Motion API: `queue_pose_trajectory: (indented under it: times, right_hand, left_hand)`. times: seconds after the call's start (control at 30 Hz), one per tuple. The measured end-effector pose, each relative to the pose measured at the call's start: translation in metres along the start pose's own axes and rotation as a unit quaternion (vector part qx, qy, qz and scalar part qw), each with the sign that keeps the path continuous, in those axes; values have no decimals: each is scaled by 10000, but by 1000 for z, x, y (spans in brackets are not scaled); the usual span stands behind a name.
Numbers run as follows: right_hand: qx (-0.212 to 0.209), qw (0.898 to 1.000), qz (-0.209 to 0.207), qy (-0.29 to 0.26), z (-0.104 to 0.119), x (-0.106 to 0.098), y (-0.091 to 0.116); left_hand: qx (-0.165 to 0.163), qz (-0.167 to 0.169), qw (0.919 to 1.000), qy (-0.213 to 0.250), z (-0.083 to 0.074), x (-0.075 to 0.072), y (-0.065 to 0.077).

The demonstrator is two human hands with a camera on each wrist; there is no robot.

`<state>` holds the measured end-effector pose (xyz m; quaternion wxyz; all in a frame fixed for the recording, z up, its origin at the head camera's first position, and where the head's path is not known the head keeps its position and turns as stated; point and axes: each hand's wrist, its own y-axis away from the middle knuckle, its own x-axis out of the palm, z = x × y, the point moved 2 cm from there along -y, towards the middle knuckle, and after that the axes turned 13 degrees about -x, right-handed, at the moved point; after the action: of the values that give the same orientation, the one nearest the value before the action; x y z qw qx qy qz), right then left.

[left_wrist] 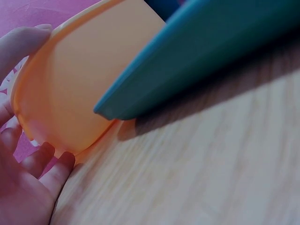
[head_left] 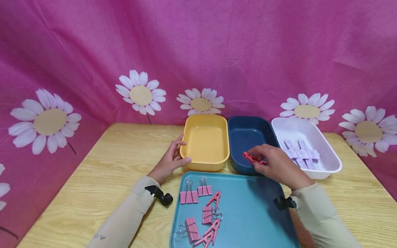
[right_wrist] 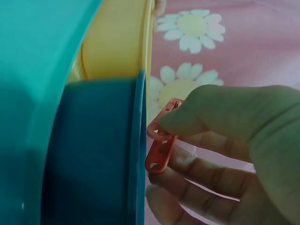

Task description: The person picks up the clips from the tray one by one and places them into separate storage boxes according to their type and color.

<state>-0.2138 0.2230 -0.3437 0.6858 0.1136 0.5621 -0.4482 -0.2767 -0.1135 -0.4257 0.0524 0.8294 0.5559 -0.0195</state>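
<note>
My left hand [head_left: 170, 158] holds the front left corner of the yellow bin [head_left: 204, 166], thumb and fingers spread around its rim. Over the front of the navy bin [head_left: 240, 167], my right hand [head_left: 274, 165] pinches a red clothespin [right_wrist: 158, 154] between thumb and fingers. On the teal tray [head_left: 251, 213] below lie several pink binder clips [head_left: 189, 197] with silver handles. Pink clothespins [head_left: 214, 198] lie among them, toward the tray's left side.
To the right of the navy bin stands a white bin [head_left: 325, 174] with several pale lavender clips [head_left: 302, 153] in it. All three bins stand side by side on the wooden table [head_left: 93, 193]. Behind them hangs a magenta cloth [head_left: 248, 62] with daisies.
</note>
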Motion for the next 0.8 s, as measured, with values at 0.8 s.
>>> queue_pose_trajectory:
  times: [0.8]
  right_hand:
    - [974,9942,427,130,-49,-2,-9]
  left_hand:
    - [283,43,9995,147,10,0,-5]
